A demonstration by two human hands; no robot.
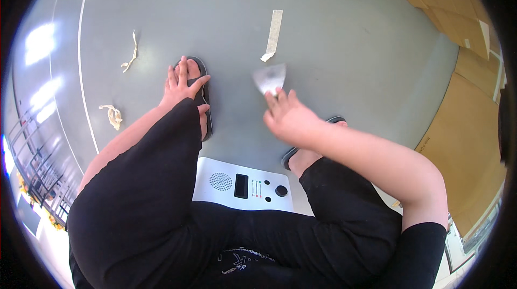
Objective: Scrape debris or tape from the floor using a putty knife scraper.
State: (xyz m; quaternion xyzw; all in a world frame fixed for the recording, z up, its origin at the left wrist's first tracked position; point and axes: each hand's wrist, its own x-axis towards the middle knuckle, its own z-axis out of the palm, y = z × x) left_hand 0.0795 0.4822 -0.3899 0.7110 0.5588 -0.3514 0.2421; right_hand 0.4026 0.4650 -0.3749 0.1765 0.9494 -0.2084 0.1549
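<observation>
Black fabric T-shirt [258,270], foremost, bears one pale printed drawing and one curved line of white lettering, the latter seen too obliquely for certain reading. Two legs of black cloth shorts [140,192] extend forward from it. Between them shows one white, box-shaped device [229,197] with one round perforated grille, one dark rectangular window, one large black knob and two smaller black round fittings; its red and green markings are too small to read.

Left hand [183,89]: fingers spread, palm downward at the left knee, overlapping the view of one of two black open sandals [209,122]. Right hand [291,119]: fingers closed around the handle end of one flat, flared metal scraper [271,78], blurred, its blade directed toward the floor's far edge. Whether the blade touches the floor cannot be told.

Just beyond the blade, on the smooth grey floor [350,46], lies one straight beige strip of tape [273,33], its near end ragged and curled. Toward the floor's left edge lie two crumpled beige scraps, one long and thin [131,54], the other bunched [113,116], both right of a painted white line [79,46]. Along the floor's right edge stand brown cardboard sheets [455,103], overlapping and not countable with certainty; one carries small dark print, another one small pale label.
</observation>
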